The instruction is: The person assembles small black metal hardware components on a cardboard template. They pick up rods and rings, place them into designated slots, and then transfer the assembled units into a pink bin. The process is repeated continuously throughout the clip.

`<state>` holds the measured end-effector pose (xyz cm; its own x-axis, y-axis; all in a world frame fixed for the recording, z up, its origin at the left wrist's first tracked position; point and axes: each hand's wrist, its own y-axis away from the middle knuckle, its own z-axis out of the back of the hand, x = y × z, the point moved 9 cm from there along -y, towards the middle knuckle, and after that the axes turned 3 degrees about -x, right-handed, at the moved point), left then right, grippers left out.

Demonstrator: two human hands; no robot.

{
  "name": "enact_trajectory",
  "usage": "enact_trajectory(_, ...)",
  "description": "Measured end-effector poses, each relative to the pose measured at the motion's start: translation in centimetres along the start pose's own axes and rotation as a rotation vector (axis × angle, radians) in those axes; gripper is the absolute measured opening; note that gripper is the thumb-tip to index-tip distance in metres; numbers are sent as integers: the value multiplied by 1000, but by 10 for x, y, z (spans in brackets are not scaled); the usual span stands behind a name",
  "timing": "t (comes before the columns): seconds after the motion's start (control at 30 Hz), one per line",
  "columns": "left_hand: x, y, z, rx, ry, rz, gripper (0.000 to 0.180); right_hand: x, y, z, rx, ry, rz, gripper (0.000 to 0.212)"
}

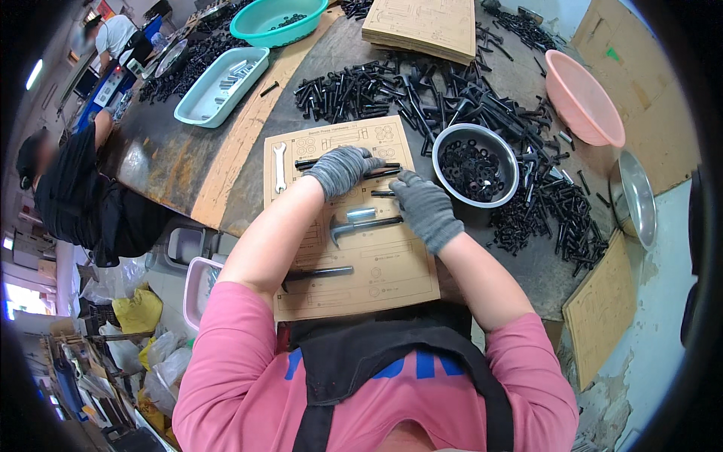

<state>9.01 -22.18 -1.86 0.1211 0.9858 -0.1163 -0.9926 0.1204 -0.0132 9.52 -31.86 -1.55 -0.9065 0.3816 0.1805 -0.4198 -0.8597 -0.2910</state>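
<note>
A printed cardboard sheet (354,305) lies in front of me with hardware on it. My left hand (345,172), in a grey knit glove, curls over black bolts (305,164) near its top, hiding their middles. The fingers of my right hand (428,212), gloved alike, are drawn together at the sheet's right side, beside the end of another black bolt (382,193). What either hand grips is hidden. Below are a silver sleeve (361,214), a black hook-ended rod (369,227) and a similar rod (320,273). An open-ended wrench (279,167) rests at upper left.
A metal bowl of black nuts (473,166) stands right of the sheet. Piles of black bolts (346,94) spread behind it. Around are a pink basin (584,98), a pale tray with silver sleeves (222,87), a green basin (279,21) and stacked cardboard (420,30). People work at left.
</note>
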Motion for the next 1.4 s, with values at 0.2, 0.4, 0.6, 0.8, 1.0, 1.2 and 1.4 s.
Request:
enact_trajectory(0.2,4,-8,-15,128,-44,193,34,2,49,35,-100,-288,2,25)
enact_trajectory(0.4,0,-16,-17,111,-34,238,33,-7,75,47,-87,-490,-92,25)
enact_trajectory(0.6,2,-14,-19,98,7,249,33,-14,91,51,-102,-538,-92,25)
enact_trajectory(0.8,2,-12,-7,45,58,311,36,-22,99,51,-153,-536,-76,25)
enact_trajectory(1.0,-14,1,-14,50,337,250,33,-35,108,51,-146,-633,-166,24)
enact_trajectory(1.2,-22,-1,-28,100,128,250,18,-37,113,44,-66,-670,-212,29)
enact_trajectory(1.4,-20,0,-25,80,132,268,20,-45,120,32,38,-768,-440,33)
